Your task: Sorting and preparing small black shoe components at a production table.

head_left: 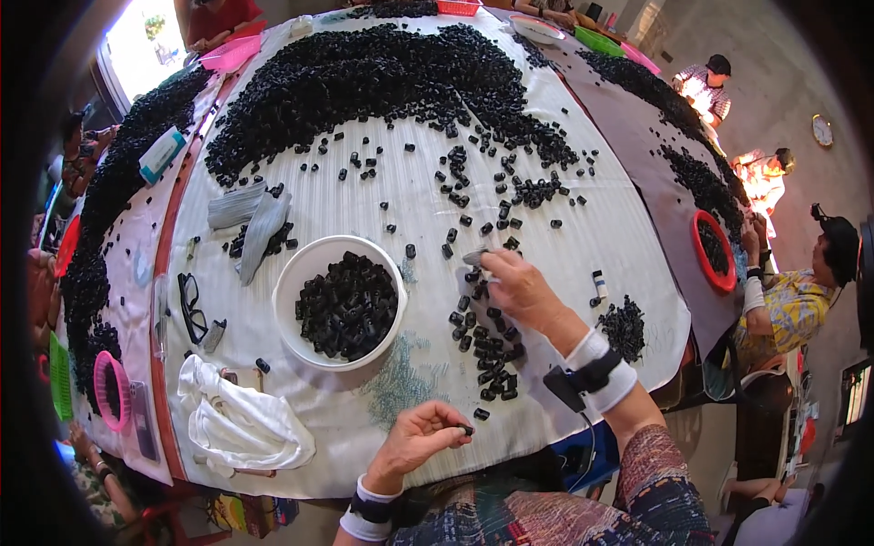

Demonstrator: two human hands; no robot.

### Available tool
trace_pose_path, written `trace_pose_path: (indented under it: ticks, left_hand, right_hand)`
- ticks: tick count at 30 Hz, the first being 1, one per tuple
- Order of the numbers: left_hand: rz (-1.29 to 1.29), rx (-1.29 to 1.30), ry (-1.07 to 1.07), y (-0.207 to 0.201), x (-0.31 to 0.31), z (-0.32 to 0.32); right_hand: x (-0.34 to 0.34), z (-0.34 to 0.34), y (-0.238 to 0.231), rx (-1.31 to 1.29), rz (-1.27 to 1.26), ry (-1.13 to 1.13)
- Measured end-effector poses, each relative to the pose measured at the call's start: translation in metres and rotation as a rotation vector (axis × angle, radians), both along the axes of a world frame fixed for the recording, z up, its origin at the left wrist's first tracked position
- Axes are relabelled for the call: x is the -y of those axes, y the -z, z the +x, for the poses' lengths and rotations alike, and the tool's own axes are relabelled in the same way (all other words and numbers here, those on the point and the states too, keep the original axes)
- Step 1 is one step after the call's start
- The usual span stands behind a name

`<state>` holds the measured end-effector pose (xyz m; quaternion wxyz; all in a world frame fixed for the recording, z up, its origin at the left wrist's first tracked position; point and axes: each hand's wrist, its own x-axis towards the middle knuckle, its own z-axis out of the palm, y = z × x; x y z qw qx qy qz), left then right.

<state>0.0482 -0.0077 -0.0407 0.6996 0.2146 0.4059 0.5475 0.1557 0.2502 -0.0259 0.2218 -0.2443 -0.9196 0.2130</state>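
My left hand (pixel 421 444) is near the table's front edge, thumb and fingertips pinched on a small black cylindrical part (pixel 468 429). Farther forward, my right hand (pixel 526 289) grips a small grey object (pixel 474 258) between thumb and fingers; its exact kind is too small to tell. Below that hand, a loose group of black cylindrical parts (pixel 492 364) lies on the white cloth. Left of it stands a white round bowl (pixel 280 318) holding many of the same parts (pixel 346 308). Small clear-greenish bits (pixel 401 378) are scattered between bowl and hands.
A huge heap of black parts (pixel 364 77) covers the far table. Grey gloves (pixel 259 223), eyeglasses (pixel 191 308) and a white cloth (pixel 241 419) lie left. Black scraps (pixel 623 328) and a small bottle (pixel 599 284) lie right. Co-workers (pixel 792 291) sit around, beside coloured baskets (pixel 699 264).
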Motion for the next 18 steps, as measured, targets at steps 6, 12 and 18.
trace_pose_path:
  ticks: [6, 12, 18]
  left_hand:
    - [0.034, -0.049, 0.012, 0.000, -0.001, 0.000]
    - [0.012, -0.022, -0.006, 0.001, 0.000, 0.001]
    - [0.017, -0.020, -0.015, 0.000, 0.001, 0.000]
  right_hand:
    - [-0.002, 0.034, -0.005, -0.124, -0.023, 0.152]
    - [-0.003, 0.008, -0.003, -0.125, 0.076, -0.020]
    - [-0.008, -0.017, 0.011, 0.119, 0.277, 0.007]
